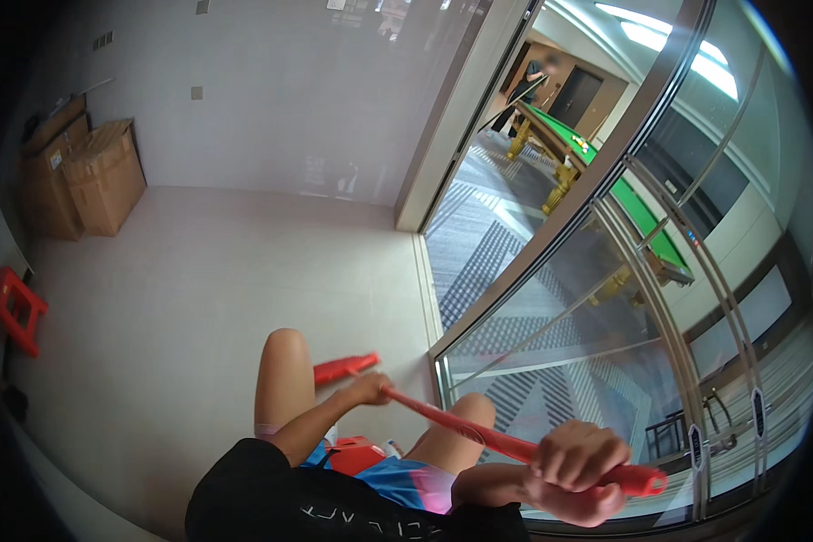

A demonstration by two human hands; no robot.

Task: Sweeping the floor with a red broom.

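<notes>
A red plastic handle [467, 428] slants across in front of my body, its near end on the right pierced by a hole. My left hand [369, 389] is closed around its far part, above the space between my knees. Close to the near end, my right hand [576, 461] wraps the handle, fingers curled over the top. Just past my left hand is a blurred red plastic piece [344, 368]; I cannot tell whether it joins the handle. Between my thighs shows a red plastic object [356, 455], partly hidden by my shorts.
A framed glass door [555, 339] with long metal pull handles stands close on my right. Beyond the doorway are a green billiard table [562, 132] and a person [525, 88] holding a cue. Cardboard boxes [105, 176] and a red plastic stool [20, 311] are at left.
</notes>
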